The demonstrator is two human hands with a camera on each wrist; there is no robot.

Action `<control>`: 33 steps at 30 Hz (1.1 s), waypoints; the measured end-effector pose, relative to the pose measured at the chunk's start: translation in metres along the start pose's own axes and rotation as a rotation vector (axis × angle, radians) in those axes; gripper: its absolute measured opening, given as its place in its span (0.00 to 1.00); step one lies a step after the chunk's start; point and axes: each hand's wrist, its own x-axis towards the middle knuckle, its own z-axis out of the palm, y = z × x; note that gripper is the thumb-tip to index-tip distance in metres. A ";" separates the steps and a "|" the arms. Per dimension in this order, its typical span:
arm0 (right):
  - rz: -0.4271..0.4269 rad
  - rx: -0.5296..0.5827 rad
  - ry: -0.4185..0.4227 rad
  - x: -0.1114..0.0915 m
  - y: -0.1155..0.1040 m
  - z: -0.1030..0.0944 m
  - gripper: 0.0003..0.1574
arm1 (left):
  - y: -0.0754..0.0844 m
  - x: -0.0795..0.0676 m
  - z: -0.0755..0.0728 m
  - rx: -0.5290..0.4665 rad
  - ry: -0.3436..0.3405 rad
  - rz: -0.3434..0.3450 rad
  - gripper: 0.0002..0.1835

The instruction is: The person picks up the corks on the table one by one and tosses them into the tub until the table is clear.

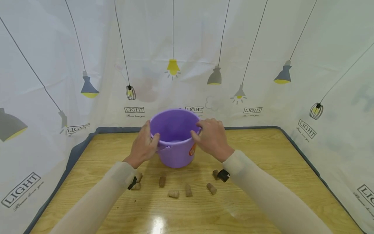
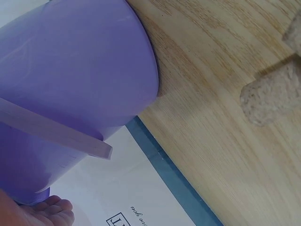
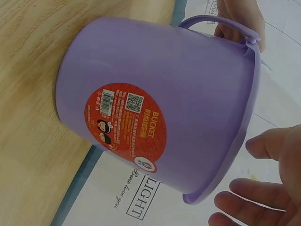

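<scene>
A purple plastic bucket (image 1: 176, 156) stands on the wooden table, its mouth tilted toward me in the head view. My left hand (image 1: 143, 144) holds the bucket's rim at the left, thumb along the near edge. At the right side of the rim is my right hand (image 1: 211, 136). In the right wrist view its fingers (image 3: 254, 193) are spread and loosely straight, with the thumb close to the rim; whether it touches is hard to tell. The bucket's handle (image 2: 51, 129) hangs against its side. A round red label (image 3: 127, 127) is stuck on the bucket.
Several corks lie in front of the bucket, among them one cork (image 1: 173, 194) near the middle and another cork (image 1: 211, 188) at the right. Two more (image 1: 136, 186) are partly behind my left sleeve. White printed sheeting (image 1: 157, 32) surrounds the table (image 1: 257, 162).
</scene>
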 end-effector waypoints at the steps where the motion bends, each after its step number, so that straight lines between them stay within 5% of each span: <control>1: -0.001 0.005 0.005 -0.001 0.001 0.000 0.20 | 0.000 0.000 0.000 -0.001 0.000 -0.001 0.42; 18: -0.037 0.049 0.058 -0.014 0.018 0.000 0.15 | -0.002 -0.001 0.000 -0.008 0.005 0.004 0.42; 33: -0.030 0.015 0.055 -0.027 0.032 -0.002 0.20 | -0.001 0.000 0.000 -0.001 0.001 0.010 0.42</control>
